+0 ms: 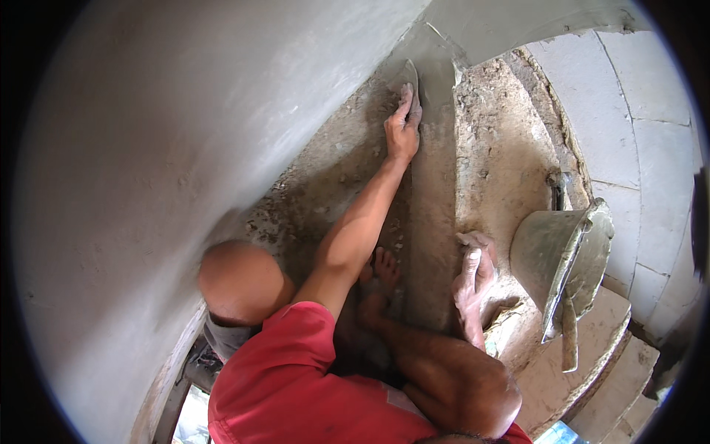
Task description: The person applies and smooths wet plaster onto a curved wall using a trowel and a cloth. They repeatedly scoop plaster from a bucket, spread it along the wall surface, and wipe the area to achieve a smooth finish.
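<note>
My left hand point(403, 126) reaches far forward and is closed round a trowel. Its thin, pointed blade point(412, 72) lies against the wet grey mortar point(436, 81) near the far corner; the handle is hidden in my fingers. A smoothed grey strip point(433, 222) runs from there back toward me. My right hand point(475, 275), dusted with mortar, is beside the strip's right edge with its fingers curled. What it holds, if anything, I cannot make out. To its right stands a mortar-coated bucket point(543, 251), tilted, with a flat strip point(569, 337) hanging at its rim.
A smooth grey plastered wall point(163, 148) curves along the left. Rough, crumbly concrete point(503, 140) lies beyond my right hand. Pale tiles point(603, 111) curve along the far right, and stepped slabs point(592, 325) descend at the lower right. My bent knees and bare foot point(386, 270) are close by.
</note>
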The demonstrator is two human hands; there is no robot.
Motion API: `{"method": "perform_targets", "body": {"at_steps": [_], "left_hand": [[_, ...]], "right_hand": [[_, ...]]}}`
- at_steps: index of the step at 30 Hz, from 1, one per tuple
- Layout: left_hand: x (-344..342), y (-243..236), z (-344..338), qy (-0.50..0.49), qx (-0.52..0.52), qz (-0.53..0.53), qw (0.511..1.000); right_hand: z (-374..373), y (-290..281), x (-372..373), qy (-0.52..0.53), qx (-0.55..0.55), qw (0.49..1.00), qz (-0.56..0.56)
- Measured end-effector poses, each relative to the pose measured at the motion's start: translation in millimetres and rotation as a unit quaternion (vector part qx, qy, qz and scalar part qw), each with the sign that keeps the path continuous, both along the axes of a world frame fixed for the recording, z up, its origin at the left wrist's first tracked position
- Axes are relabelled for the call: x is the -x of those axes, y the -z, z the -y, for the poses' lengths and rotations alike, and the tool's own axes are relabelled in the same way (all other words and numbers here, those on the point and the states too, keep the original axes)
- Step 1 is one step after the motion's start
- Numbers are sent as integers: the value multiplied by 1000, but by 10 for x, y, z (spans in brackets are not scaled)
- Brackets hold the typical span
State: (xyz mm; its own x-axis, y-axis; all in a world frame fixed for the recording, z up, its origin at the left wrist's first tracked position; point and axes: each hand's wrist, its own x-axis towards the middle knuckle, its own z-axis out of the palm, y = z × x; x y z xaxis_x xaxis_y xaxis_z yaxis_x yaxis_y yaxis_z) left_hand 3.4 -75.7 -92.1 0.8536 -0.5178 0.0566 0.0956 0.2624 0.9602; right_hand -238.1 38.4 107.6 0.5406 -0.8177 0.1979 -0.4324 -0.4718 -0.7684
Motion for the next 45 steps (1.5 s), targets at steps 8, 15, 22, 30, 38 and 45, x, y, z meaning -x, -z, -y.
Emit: {"method": "perform_targets", "body": {"at_steps": [8, 15, 22, 30, 38, 45], "left_hand": [[-45, 117, -372, 148, 68, -56, 985], [81, 166, -841, 144, 145, -111, 973], [-131, 278, -486, -140, 277, -105, 945], [-66, 24, -14, -122, -28, 89, 988], [55, 65, -195, 15, -41, -5, 999], [-97, 215, -466, 126, 62, -85, 986]], "right_hand": [[20, -9, -44, -13, 17, 1000, -5], [2, -12, -17, -5, 10, 1000, 1], [3, 17, 25, 7, -11, 1000, 17], [-2, -18, 32, 7, -24, 999, 21], [-4, 6, -23, 5, -9, 1000, 25], [9, 13, -11, 7, -11, 1000, 13]]}}
